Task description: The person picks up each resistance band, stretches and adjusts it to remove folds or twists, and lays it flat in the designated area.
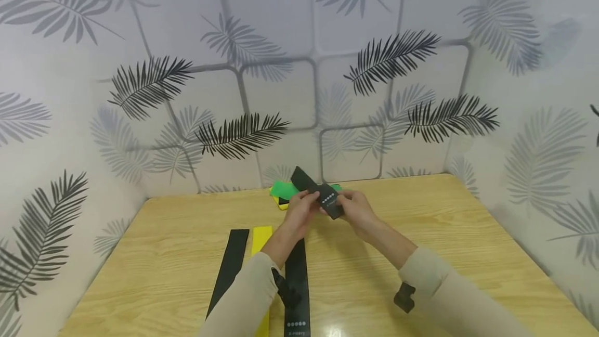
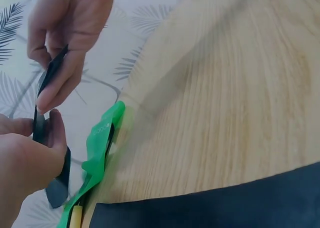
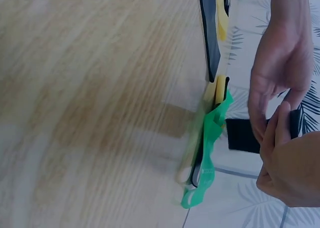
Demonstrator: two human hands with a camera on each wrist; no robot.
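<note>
Head view: beyond two black strips (image 1: 234, 251) and a yellow strip (image 1: 262, 238) laid flat, a bent black band (image 1: 329, 197) is held raised, pinched by the left hand (image 1: 301, 211) and right hand (image 1: 359, 211); were either pinch loosened, its fold could be lost. Beneath, a wood-grain counter (image 1: 398, 254) is topped near its far edge by a green band (image 1: 282, 190), backed by leaf-patterned wall (image 1: 281, 9).

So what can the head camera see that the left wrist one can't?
Only the head view: sleeves, a long yellow band lying flat, and white dots on the held band.
Only the left wrist view: the held band seen partly edge-on.
Both: left hand, right hand, held band, green band, table and leafy wall.
</note>
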